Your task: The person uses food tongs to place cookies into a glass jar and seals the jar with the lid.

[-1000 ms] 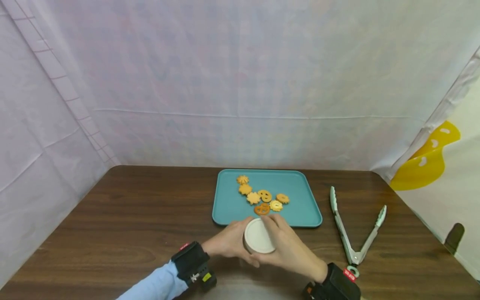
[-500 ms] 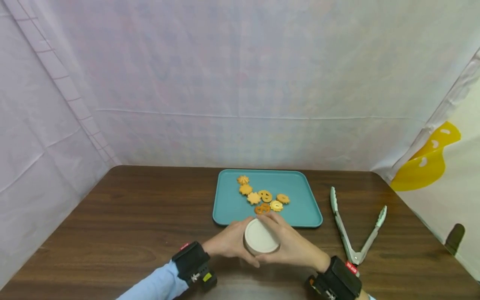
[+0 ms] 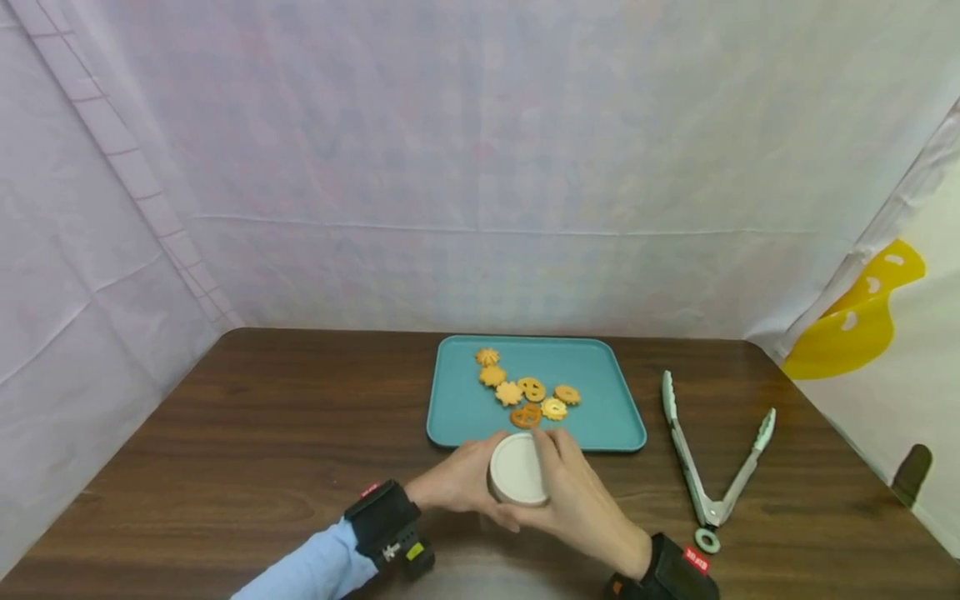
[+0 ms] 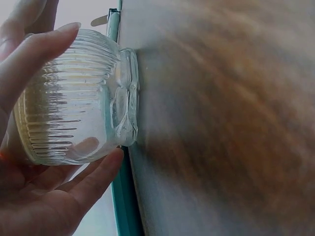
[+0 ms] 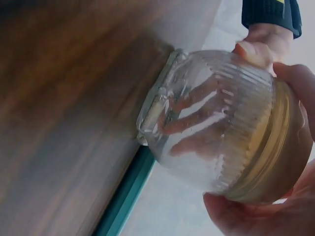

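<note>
A clear ribbed glass jar (image 4: 81, 113) with a footed base stands on the wooden table, in front of the blue tray. Its round white lid (image 3: 516, 468) faces up in the head view. My left hand (image 3: 459, 478) is wrapped around the jar's body, its fingers spread along the ribbed glass. From the right, my right hand (image 3: 576, 500) grips the lid by its edge, thumb near me and fingers on the far side. Through the glass in the right wrist view, the left fingers (image 5: 197, 118) show behind the jar. The jar's inside looks see-through.
Just beyond the jar lies the blue tray (image 3: 600, 425), with several cookies (image 3: 508, 393) and a pretzel-shaped one (image 3: 527, 416) on it. Metal tongs (image 3: 701, 492) with pale tips lie spread on the right. White cloth (image 3: 480, 167) hangs behind the table.
My right hand turned at the lid: its wrist swung outward half a second ago, then came back toward me. The left hand and the jar stay in place.
</note>
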{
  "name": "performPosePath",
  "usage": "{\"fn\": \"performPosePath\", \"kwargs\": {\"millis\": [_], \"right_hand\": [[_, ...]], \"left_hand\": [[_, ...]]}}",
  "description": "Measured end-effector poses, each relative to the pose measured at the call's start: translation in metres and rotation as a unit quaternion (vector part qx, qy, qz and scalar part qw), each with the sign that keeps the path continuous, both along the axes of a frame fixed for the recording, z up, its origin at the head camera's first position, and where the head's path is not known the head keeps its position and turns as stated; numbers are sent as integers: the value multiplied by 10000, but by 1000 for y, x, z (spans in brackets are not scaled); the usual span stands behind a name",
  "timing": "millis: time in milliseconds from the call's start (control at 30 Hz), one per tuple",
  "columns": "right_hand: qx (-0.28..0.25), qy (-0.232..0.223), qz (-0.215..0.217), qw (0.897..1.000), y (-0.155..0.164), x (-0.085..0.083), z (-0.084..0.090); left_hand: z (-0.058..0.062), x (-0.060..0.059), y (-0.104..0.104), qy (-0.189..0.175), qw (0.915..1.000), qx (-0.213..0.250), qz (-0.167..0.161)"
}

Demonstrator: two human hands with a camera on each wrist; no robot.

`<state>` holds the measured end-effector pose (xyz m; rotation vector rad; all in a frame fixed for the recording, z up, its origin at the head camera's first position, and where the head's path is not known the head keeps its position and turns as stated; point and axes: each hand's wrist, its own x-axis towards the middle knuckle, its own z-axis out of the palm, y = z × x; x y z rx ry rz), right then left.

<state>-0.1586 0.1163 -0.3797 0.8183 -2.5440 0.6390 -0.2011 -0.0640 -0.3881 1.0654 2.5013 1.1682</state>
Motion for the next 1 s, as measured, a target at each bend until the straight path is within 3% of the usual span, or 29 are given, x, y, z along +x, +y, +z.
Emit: {"fn": "performPosePath", "kwargs": {"millis": [100,467,733,867,1000], "right_hand": [[3,-29,146,9999,1,-2,1],[-359,-1021,932,9897,12,-15,4],[-508,-1728,1638,9699,22,-26,6],[-512,-1772,1585,9700,21,-21,7],[-324,-1399,1118,9833,14,-12,7]], "left_hand": [[1,0,0,-21,10000,2,-3],[-1,-1,0,9,10000,-79,26],[-1,1,0,203,9997,-90,70],[-2,1,0,146,9999,-74,37],[-1,0,-1,39,10000,0,6]]}}
